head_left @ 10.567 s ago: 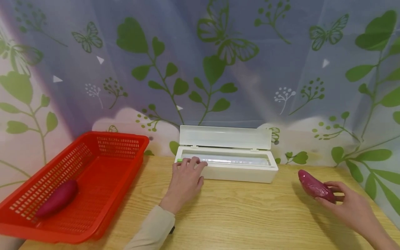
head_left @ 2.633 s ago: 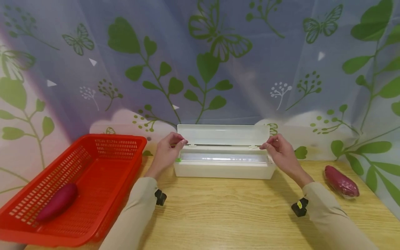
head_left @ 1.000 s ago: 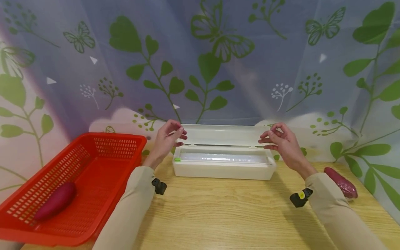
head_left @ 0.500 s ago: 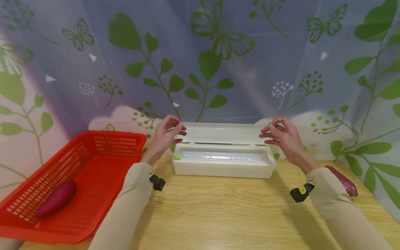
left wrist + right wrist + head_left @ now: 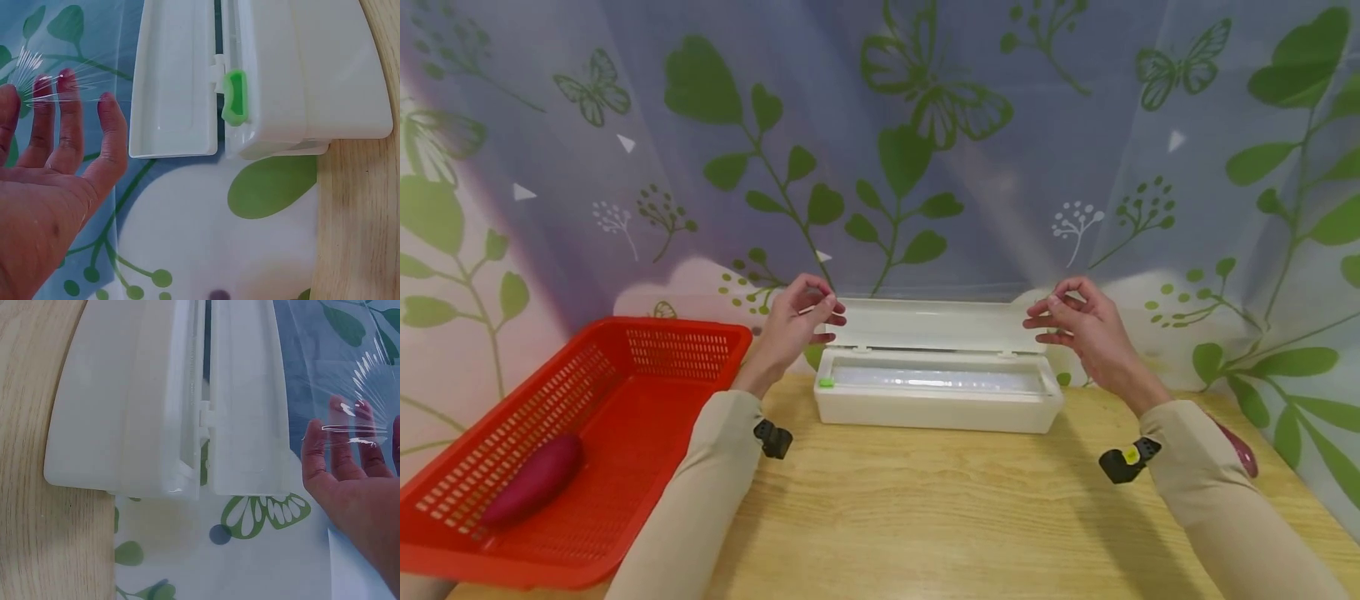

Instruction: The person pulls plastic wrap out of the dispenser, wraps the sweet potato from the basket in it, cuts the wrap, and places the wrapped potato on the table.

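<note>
- Clear film [image 5: 365,375] is pinched at the fingertips of both our grips, its creases fanning out in the wrist views; from the head view we can hardly make it out.
- Our left grip [image 5: 786,329] is narrow, thumb and forefinger together on the film, the other fingers loosely spread.
- Our right grip [image 5: 1093,333] is just as narrow, pinching another part of it.
- Lower down, between both grips, we see the white box [image 5: 936,412], its lid [image 5: 936,327] raised, a roll [image 5: 940,380] inside and a green piece [image 5: 827,382] at the left end.
- Left of our left grip, the red basket [image 5: 632,433] holds a purple vegetable [image 5: 535,479].
- Right of our right grip, a wrapped purple vegetable [image 5: 1243,455] lies on the surface [image 5: 925,508], mostly hidden by our right sleeve [image 5: 1217,492].
</note>
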`<state>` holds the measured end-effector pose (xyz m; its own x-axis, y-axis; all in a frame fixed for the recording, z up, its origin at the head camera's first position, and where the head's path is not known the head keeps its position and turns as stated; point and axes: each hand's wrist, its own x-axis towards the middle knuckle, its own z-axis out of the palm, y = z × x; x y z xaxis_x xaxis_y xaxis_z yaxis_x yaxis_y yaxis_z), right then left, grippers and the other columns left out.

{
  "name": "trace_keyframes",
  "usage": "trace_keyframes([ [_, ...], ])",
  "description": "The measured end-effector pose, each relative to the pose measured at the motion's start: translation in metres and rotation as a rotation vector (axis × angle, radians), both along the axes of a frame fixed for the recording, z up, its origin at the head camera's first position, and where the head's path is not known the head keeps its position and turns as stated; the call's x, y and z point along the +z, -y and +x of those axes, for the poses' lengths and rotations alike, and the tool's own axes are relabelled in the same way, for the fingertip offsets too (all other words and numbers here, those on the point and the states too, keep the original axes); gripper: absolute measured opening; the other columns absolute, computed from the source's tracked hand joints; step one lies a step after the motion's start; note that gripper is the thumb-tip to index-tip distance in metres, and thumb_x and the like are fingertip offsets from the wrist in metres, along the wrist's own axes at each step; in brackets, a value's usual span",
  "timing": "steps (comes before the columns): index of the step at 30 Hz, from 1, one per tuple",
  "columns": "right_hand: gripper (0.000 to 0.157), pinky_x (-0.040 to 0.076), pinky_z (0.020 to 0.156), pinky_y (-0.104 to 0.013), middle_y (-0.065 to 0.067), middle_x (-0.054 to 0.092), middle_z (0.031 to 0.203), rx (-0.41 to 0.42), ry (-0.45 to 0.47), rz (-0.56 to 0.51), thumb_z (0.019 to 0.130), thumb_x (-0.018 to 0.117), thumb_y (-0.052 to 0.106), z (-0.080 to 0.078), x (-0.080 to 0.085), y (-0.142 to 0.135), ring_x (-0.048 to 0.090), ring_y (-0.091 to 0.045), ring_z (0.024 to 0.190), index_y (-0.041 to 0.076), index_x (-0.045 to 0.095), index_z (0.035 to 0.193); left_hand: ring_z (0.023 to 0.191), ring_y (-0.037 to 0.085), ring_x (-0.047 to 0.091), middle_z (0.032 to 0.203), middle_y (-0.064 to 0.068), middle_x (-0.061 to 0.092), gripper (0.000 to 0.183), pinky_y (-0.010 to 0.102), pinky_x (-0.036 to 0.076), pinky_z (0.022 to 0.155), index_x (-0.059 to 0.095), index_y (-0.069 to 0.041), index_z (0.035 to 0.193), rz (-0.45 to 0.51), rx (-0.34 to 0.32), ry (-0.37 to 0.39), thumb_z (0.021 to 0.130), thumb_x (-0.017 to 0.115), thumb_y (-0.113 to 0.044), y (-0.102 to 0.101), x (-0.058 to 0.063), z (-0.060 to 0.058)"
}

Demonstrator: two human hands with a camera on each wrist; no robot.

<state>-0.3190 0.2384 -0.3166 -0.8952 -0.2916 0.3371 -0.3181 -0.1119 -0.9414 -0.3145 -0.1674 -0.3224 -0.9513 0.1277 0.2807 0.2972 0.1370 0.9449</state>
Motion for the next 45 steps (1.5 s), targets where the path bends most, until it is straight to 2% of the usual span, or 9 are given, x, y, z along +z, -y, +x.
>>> trace_keyframes([
  [6, 0.012, 0.062, 0.082, -0.029, 0.002, 0.075, 0.101, 0.004, -0.013, 0.007, 0.106, 0.054, 0.018, 0.002, 0.004, 0.0, 0.075, -0.013, 0.096, 0.01, 0.046, 0.11, 0.106, 0.038, 0.07, 0.104, 0.007, 0.07, 0.011, 0.055, 0.06, 0.09, 0.052, -0.011, 0.115, -0.015, 0.012, -0.008, 0.106, 0.055, -0.018, 0.002, 0.004, 0.003],
  [14, 0.012, 0.062, 0.079, -0.029, 0.001, 0.074, 0.101, -0.005, -0.038, 0.007, 0.106, 0.054, 0.018, 0.003, 0.011, -0.001, 0.076, -0.014, 0.096, 0.01, 0.046, 0.111, 0.097, 0.027, 0.073, 0.102, 0.005, 0.07, 0.008, 0.042, 0.063, 0.082, 0.052, -0.012, 0.112, -0.006, -0.003, -0.035, 0.106, 0.055, -0.016, 0.001, 0.012, 0.005],
  [21, 0.01, 0.062, 0.078, -0.03, 0.001, 0.074, 0.1, -0.007, -0.031, -0.011, 0.106, 0.054, 0.016, 0.004, 0.017, -0.001, 0.076, -0.015, 0.094, 0.01, 0.047, 0.11, 0.1, 0.031, 0.072, 0.1, 0.002, 0.07, 0.01, 0.047, 0.062, 0.085, 0.052, -0.011, 0.113, -0.006, -0.007, -0.05, 0.106, 0.055, -0.017, 0.0, 0.019, 0.006],
  [29, 0.011, 0.062, 0.079, -0.03, 0.0, 0.074, 0.101, -0.011, -0.042, -0.02, 0.106, 0.054, 0.018, 0.006, 0.025, -0.001, 0.075, -0.015, 0.095, 0.01, 0.047, 0.11, 0.094, 0.022, 0.072, 0.101, 0.005, 0.068, 0.008, 0.043, 0.062, 0.087, 0.052, -0.013, 0.113, 0.004, -0.009, -0.094, 0.106, 0.054, -0.018, 0.0, 0.024, 0.006],
  [33, 0.012, 0.062, 0.079, -0.029, -0.001, 0.075, 0.101, -0.012, -0.045, -0.033, 0.106, 0.055, 0.017, 0.007, 0.027, 0.0, 0.075, -0.015, 0.096, 0.01, 0.047, 0.111, 0.091, 0.022, 0.071, 0.1, 0.009, 0.067, 0.009, 0.045, 0.061, 0.09, 0.051, -0.011, 0.113, 0.026, -0.023, -0.115, 0.106, 0.054, -0.016, -0.002, 0.025, 0.006],
  [39, 0.008, 0.062, 0.081, -0.029, -0.002, 0.074, 0.1, -0.008, -0.054, -0.066, 0.106, 0.053, 0.014, 0.007, 0.028, 0.0, 0.075, -0.016, 0.094, 0.01, 0.048, 0.11, 0.089, 0.025, 0.07, 0.098, 0.008, 0.065, 0.01, 0.042, 0.063, 0.081, 0.049, -0.008, 0.114, 0.065, -0.058, -0.128, 0.106, 0.053, -0.013, -0.002, 0.027, 0.006],
  [45, 0.005, 0.061, 0.085, -0.028, -0.003, 0.075, 0.099, -0.002, -0.057, -0.103, 0.106, 0.051, 0.011, 0.008, 0.03, 0.001, 0.076, -0.017, 0.091, 0.009, 0.048, 0.11, 0.088, 0.021, 0.07, 0.099, 0.006, 0.065, 0.013, 0.04, 0.064, 0.078, 0.049, -0.007, 0.117, 0.049, -0.066, -0.135, 0.106, 0.053, -0.013, 0.0, 0.03, 0.005],
])
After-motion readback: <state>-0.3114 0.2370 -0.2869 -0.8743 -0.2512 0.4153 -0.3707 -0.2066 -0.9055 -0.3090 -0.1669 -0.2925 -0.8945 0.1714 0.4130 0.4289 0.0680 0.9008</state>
